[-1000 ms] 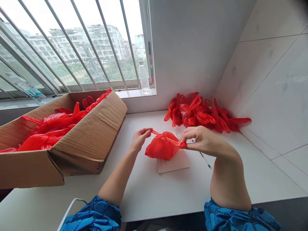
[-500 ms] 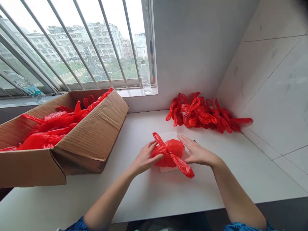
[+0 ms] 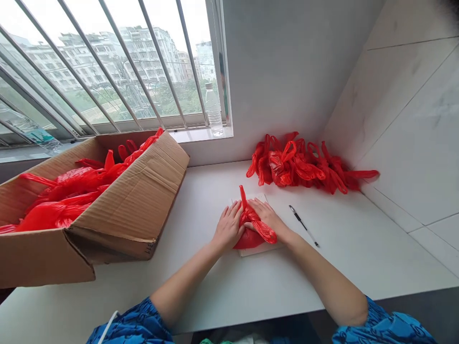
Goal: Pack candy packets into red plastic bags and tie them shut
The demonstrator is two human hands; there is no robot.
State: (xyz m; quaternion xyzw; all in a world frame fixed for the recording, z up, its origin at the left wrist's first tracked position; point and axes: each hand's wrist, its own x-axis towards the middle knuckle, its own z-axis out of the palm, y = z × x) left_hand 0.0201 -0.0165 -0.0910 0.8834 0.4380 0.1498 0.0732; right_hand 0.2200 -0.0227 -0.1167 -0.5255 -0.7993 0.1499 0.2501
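A knotted red plastic bag (image 3: 249, 240) rests on a thin white pad or sheet (image 3: 261, 249) on the table, with its twisted ends sticking up and toward me. On the bag's left side lies my left hand (image 3: 229, 223), fingers stretched out flat and pressing. From the right, my right hand (image 3: 267, 217) also lies flat against the bag, fingers extended beside the knot. Both palms cover much of the bag, and its contents are hidden. To the right of my right forearm lies a black and clear pen (image 3: 303, 224).
An open cardboard box (image 3: 132, 200) with several red bags (image 3: 71, 191) stands on the left. More red bags (image 3: 297, 162) are heaped against the back wall. A water bottle (image 3: 213, 111) stands on the windowsill, and another bottle (image 3: 39, 136) lies behind the box.
My hands have closed in from both sides and now press on the bag, which looks flatter and narrower. The knot's ends have shifted. The pen is now uncovered.
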